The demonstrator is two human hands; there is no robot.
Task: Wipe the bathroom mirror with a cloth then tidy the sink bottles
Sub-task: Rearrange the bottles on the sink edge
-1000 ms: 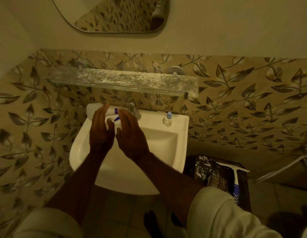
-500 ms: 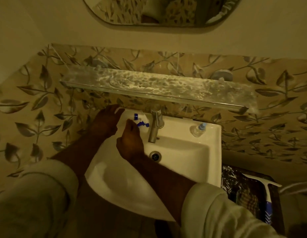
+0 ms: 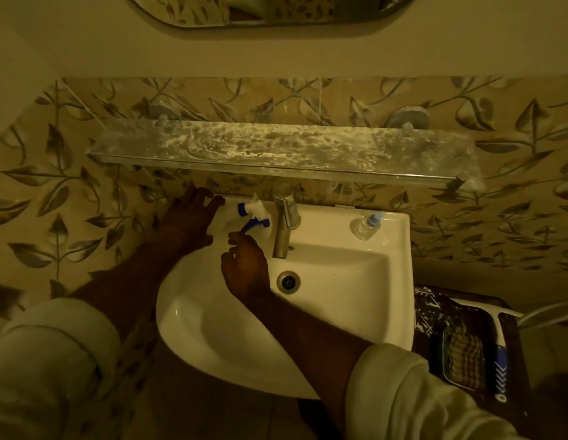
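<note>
A white spray bottle [image 3: 253,213] with a blue trigger and nozzle lies on the back left ledge of the white sink [image 3: 397,281], just left of the steel tap [image 3: 284,223]. My left hand [image 3: 189,219] covers the bottle's body and grips it; only the spray head shows. My right hand [image 3: 244,269] hovers over the basin with its fingers loosely curled and a fingertip close to the blue trigger, holding nothing. A small clear bottle [image 3: 366,225] with a blue cap stands on the back right ledge. The mirror's [image 3: 276,11] lower edge shows at the top.
A stained glass shelf [image 3: 276,150] juts from the leaf-patterned wall above the tap. Right of the sink a dark crate [image 3: 425,315] holds a checked cloth [image 3: 463,357] and a blue-handled squeegee [image 3: 500,360]. The drain [image 3: 288,281] sits mid-basin.
Both hands have moved from above the basin to the back left ledge. My left hand has settled over the spray bottle, and my view has shifted left and closer.
</note>
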